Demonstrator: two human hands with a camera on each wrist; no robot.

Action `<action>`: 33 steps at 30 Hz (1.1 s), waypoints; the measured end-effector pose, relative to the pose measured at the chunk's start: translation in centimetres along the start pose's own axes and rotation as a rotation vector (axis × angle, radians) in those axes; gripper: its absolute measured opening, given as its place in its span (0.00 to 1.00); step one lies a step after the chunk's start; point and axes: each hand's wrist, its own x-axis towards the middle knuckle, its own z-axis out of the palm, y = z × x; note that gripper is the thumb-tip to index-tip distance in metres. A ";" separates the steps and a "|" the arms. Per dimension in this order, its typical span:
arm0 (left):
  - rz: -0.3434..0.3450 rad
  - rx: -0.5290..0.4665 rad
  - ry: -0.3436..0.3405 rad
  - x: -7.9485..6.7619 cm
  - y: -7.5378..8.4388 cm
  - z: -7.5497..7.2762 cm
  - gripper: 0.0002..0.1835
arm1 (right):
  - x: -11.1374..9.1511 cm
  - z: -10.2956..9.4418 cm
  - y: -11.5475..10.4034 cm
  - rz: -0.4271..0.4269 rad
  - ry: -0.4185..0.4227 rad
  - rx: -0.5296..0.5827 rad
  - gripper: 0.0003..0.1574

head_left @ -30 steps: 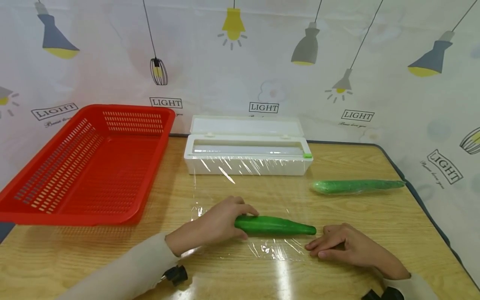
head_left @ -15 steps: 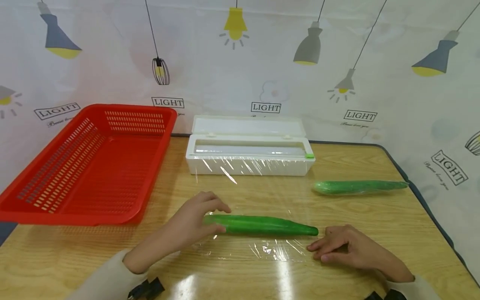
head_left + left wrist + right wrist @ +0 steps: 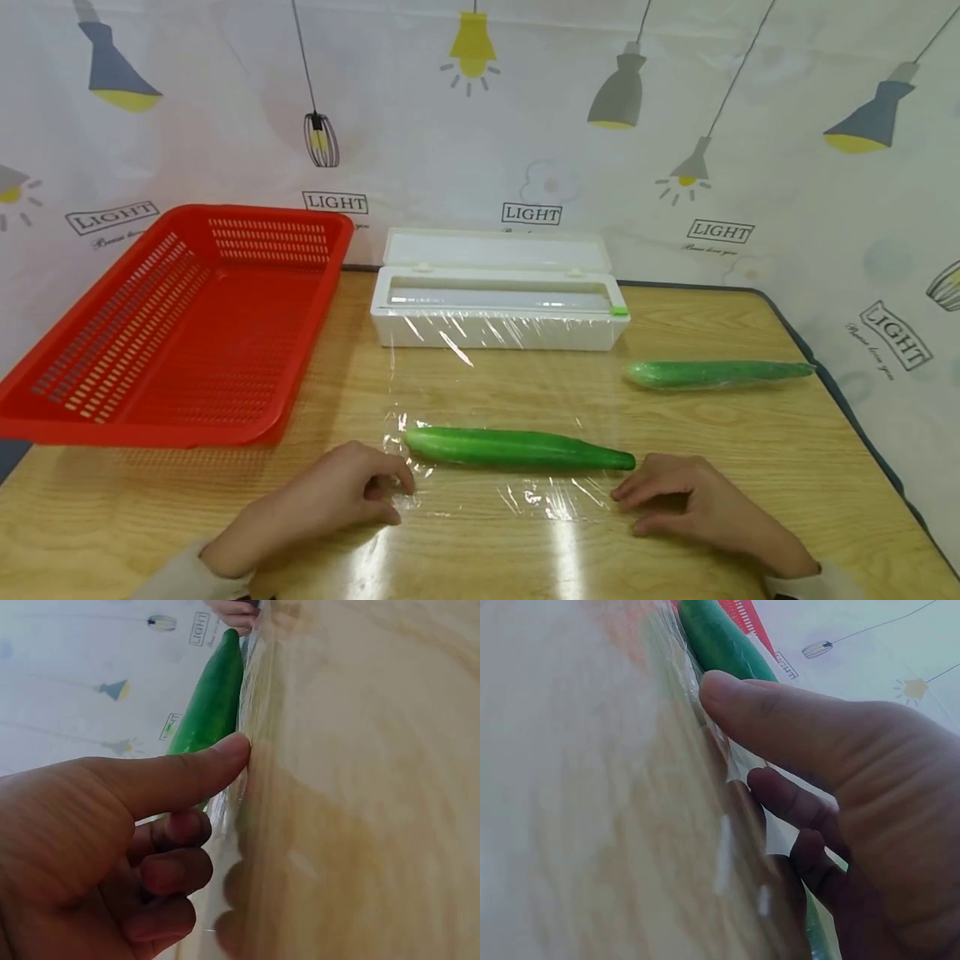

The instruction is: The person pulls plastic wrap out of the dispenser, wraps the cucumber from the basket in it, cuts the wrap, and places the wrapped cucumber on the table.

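Note:
A green cucumber (image 3: 517, 448) lies crosswise on a sheet of clear plastic wrap (image 3: 510, 500) that runs forward from a white wrap dispenser (image 3: 502, 329). Beside the wrap's near left corner is my left hand (image 3: 330, 492), fingers loosely bent, thumb apart from them. My right hand (image 3: 697, 504) rests by the near right corner, its fingertips at the wrap's edge just below the cucumber's thin end. Both wrist views show a gap between thumb and fingers, with the cucumber (image 3: 214, 697) beyond the left thumb. Whether either hand touches the film is hard to tell.
A red plastic basket (image 3: 225, 350) stands at the left of the wooden table (image 3: 720, 325). Another cucumber, wrapped in film (image 3: 720, 374), lies at the right. The dispenser's lid (image 3: 498, 250) is raised against a printed backdrop (image 3: 420, 108).
My left hand has slid left along the cucumber, let go of it and come down toward the wrap's near left corner. The right hand has barely moved, its thumb slightly farther from the fingers.

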 end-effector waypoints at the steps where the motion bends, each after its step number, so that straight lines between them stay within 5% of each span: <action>1: 0.004 -0.022 0.001 0.0 -0.4 0.1 0.13 | 0.1 0.1 -0.1 -0.005 0.001 0.003 0.23; 9: 0.027 -0.139 0.049 -0.1 -1.9 0.7 0.07 | -0.8 0.7 0.7 -0.036 0.006 -0.091 0.24; 21: 0.114 -0.107 0.074 -0.1 -2.2 0.9 0.05 | -0.8 0.6 0.2 -0.013 -0.005 -0.094 0.20; 28: 0.028 -0.060 -0.006 0.0 -1.9 0.4 0.08 | 0.4 0.7 -1.4 0.013 0.016 -0.123 0.19; 33: -0.013 -0.005 -0.010 0.2 -1.5 0.5 0.06 | -0.4 0.9 -0.4 0.072 0.020 -0.158 0.17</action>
